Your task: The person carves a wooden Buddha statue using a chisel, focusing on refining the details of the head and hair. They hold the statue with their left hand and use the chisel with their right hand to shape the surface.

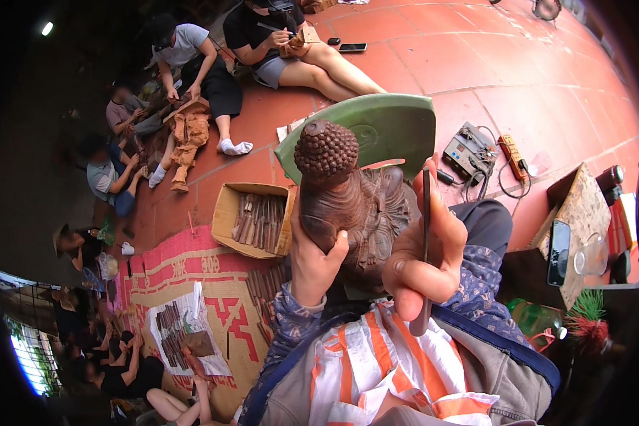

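A dark brown carved wooden Buddha statue (366, 213) with a knobbly curled head leans in front of my lap. My left hand (316, 266) is wrapped round its shoulder side, with the thumb laid across the wood. My right hand (429, 259) is closed on a slim dark carving chisel (426, 213), held nearly upright beside the statue's robe folds. The chisel's rounded lower end (420, 325) comes out below my fingers, over a striped orange and white cloth (376, 355) on my lap. My hand partly hides the statue's lower part.
Behind the statue stands a green plastic piece (397, 117). Left of me are a cardboard box (224, 216) of chisels and more tools on paper (184, 323). A grey power unit (470, 150), an orange power strip (512, 156) and a phone (559, 252) lie right. Several people work nearby.
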Tool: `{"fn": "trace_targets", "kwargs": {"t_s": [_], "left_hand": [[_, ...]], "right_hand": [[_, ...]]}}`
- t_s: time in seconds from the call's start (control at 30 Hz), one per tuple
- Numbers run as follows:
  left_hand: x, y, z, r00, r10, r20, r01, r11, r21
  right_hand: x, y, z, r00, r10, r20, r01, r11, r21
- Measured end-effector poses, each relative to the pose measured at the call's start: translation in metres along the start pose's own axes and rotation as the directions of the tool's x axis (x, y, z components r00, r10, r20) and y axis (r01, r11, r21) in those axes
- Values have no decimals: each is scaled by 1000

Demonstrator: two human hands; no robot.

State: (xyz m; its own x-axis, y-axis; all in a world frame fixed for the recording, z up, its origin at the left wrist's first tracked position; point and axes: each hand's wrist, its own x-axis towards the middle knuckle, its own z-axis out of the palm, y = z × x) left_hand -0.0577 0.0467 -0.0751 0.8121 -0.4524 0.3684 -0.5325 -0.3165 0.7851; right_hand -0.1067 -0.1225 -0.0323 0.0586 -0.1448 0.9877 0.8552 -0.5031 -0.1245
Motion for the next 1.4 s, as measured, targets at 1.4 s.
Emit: {"fn": "trace_targets", "kwargs": {"t_s": [1.4], "left_hand": [[1, 23, -2, 989, -49, -138, 37, 995, -90]], "right_hand": [[63, 47, -24, 724, 594, 351, -689, 597, 410]]}}
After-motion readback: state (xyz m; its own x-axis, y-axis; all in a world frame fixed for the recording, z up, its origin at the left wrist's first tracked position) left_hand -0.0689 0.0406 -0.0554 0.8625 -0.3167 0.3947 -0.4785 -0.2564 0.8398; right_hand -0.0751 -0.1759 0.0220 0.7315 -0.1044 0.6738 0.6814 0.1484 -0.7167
